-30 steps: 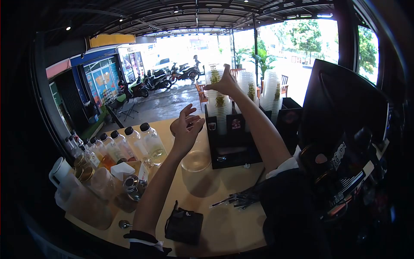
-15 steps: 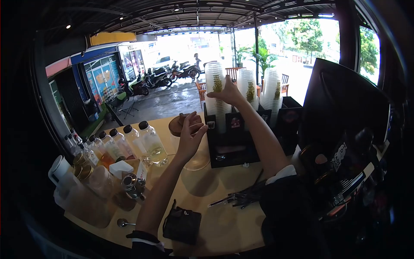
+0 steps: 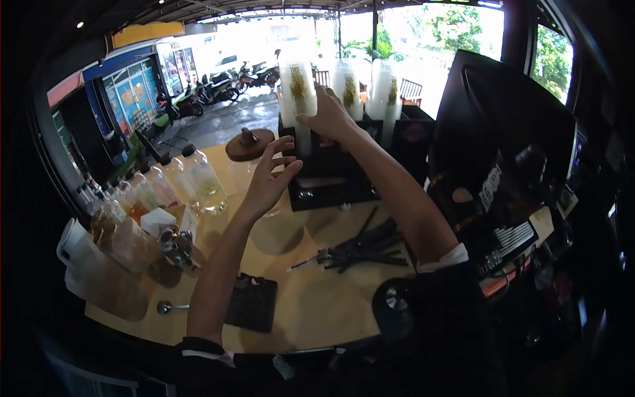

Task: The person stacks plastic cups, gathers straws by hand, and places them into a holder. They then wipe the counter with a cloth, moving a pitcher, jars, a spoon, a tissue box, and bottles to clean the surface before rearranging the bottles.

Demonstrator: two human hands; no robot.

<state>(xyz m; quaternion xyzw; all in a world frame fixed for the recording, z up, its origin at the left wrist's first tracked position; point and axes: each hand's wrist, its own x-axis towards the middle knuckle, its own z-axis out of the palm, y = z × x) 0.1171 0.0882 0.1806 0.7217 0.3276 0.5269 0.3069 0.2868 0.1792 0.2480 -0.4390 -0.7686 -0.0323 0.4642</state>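
Observation:
My right hand (image 3: 327, 118) is at the leftmost tall stack of clear plastic cups (image 3: 296, 78), its thumb across the front and its fingers around the right side. Gold-green printing marks the cups. Two similar stacks, a middle one (image 3: 346, 83) and a right one (image 3: 384, 86), stand alongside in a black holder (image 3: 331, 192). My left hand (image 3: 268, 182) is raised with fingers apart and slightly bent, holding nothing. Just behind it is a glass jar with a round wooden lid (image 3: 248, 144), partly hidden by the hand.
Capped bottles (image 3: 206, 182) line the left side, near a pitcher (image 3: 86, 258) and metal jiggers (image 3: 175, 241). Black packaged straws (image 3: 364, 251) and a folded black cloth (image 3: 254, 304) lie on the wooden counter (image 3: 317, 311). A dark monitor (image 3: 509, 126) stands on the right.
The view has tilted down and shifted right. My right hand sits a little lower on the leftmost cup stack. My left hand stays raised, with its fingers apart, by the lidded jar.

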